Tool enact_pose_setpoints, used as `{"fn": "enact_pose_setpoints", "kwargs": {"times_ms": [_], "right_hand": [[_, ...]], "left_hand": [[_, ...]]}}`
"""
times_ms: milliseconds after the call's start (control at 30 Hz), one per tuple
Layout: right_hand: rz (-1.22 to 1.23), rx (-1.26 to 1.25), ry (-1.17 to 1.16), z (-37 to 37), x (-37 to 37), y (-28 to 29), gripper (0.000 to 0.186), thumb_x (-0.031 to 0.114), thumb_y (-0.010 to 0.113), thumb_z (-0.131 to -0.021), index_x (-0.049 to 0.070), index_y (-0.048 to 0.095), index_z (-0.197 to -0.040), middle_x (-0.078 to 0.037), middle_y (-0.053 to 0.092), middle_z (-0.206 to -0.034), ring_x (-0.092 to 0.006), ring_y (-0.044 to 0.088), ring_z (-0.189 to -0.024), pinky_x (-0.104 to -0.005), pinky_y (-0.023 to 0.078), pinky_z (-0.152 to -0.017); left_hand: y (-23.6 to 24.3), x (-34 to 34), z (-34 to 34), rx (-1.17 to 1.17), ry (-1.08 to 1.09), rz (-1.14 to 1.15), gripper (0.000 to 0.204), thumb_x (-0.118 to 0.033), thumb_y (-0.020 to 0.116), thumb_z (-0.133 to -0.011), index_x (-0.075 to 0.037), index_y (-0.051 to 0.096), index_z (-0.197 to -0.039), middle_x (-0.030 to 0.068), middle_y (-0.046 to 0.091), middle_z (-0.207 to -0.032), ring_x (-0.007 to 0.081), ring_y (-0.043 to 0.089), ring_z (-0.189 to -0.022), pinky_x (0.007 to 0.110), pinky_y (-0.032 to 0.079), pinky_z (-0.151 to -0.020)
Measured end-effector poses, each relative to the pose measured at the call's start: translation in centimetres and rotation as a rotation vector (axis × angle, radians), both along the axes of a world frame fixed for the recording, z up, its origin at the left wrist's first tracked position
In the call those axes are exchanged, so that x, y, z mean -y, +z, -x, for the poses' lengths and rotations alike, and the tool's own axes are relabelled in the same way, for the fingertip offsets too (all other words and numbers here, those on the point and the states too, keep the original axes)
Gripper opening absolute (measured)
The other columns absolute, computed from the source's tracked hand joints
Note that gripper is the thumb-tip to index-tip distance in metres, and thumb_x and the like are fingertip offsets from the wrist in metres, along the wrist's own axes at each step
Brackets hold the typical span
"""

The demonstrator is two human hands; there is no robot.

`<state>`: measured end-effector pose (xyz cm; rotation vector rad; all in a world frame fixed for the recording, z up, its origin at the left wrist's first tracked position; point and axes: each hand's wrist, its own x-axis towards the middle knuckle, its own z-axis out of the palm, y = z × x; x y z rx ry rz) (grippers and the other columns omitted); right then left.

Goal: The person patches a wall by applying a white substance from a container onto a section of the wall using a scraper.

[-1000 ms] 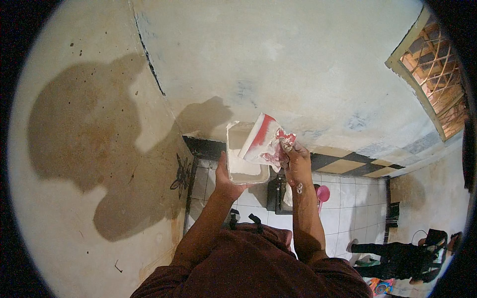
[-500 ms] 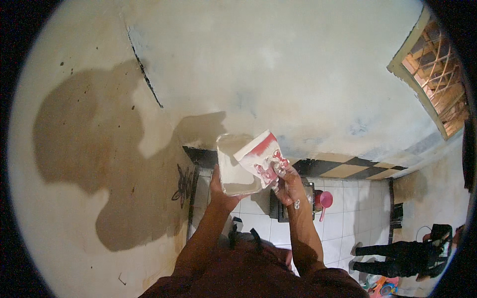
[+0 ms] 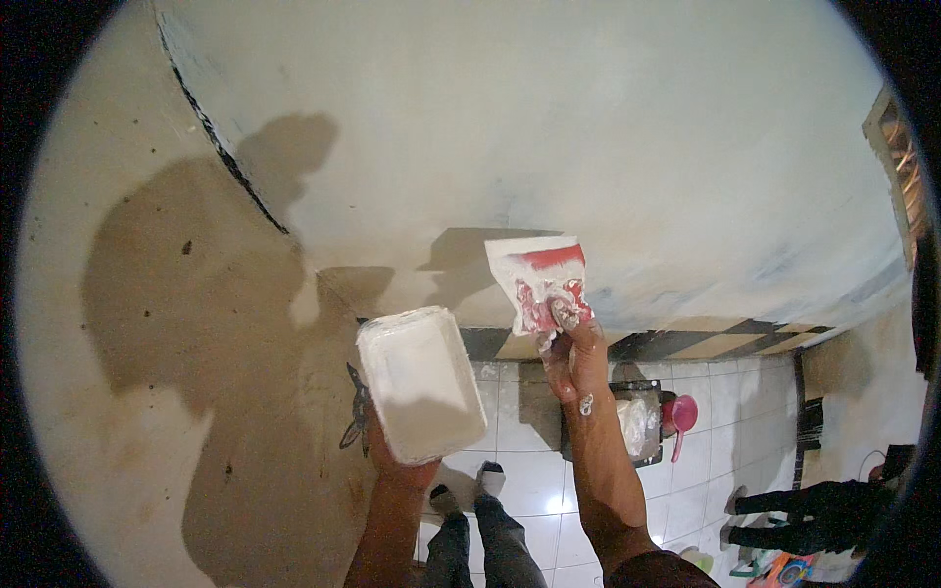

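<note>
My left hand is closed around the lower edge of a white rectangular tub, which holds a smooth off-white paste. In my right hand is a red putty spreader with a wide blade, smeared with white paste. Its blade points up toward the wall, apart from the tub; whether it touches the wall I cannot tell. Thumb and fingers pinch the spreader's narrow end. White paste also sticks to my right thumb and wrist.
A pale wall rises in front, with a black-and-cream checkered band near the floor. On white tiles lies a black tray with a white bag, beside a pink dipper. Another person stands at the right.
The spreader has left the tub's rim and moved to the right and up, its blade turned upright. The tub has come lower and to the left. My view has shifted.
</note>
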<state>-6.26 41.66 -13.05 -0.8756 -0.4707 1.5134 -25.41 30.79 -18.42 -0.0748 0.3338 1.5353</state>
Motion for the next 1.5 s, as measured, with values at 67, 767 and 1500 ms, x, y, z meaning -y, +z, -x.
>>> {"fn": "enact_pose_setpoints", "kwargs": {"times_ms": [67,767,1500], "right_hand": [[0.000,-0.006,-0.013,0.3,-0.5,-0.3,0.019,0.010,0.067,-0.083,0.006,0.061,-0.100,-0.002,0.065,-0.089,-0.0125,0.063,-0.073,-0.0269,0.049,-0.054],[-0.249,0.029,-0.154,2.0,-6.3,14.2,0.015,0.018,0.052,-0.091,0.003,0.054,-0.095,-0.012,0.060,-0.092,-0.0188,0.061,-0.084,-0.0313,0.056,-0.064],[-1.257,2.388,-0.174,-1.3,-7.4,-7.7,0.037,0.025,0.066,-0.079,0.006,0.055,-0.108,-0.015,0.059,-0.100,-0.0293,0.063,-0.079,-0.0371,0.055,-0.057]], "left_hand": [[-0.5,0.9,0.5,0.000,0.033,0.014,0.057,-0.050,0.038,-0.095,-0.013,0.040,-0.138,0.0103,0.051,-0.130,0.0297,0.053,-0.118,0.052,0.044,-0.097],[-3.0,5.2,1.4,0.025,0.095,0.076,0.055,-0.048,0.042,-0.094,-0.011,0.045,-0.134,0.0116,0.055,-0.126,0.0307,0.056,-0.113,0.050,0.048,-0.093],[-8.9,7.9,0.5,0.020,0.049,0.052,0.058,-0.050,0.041,-0.094,-0.010,0.042,-0.136,0.0113,0.054,-0.127,0.0312,0.055,-0.114,0.050,0.047,-0.093]]}}
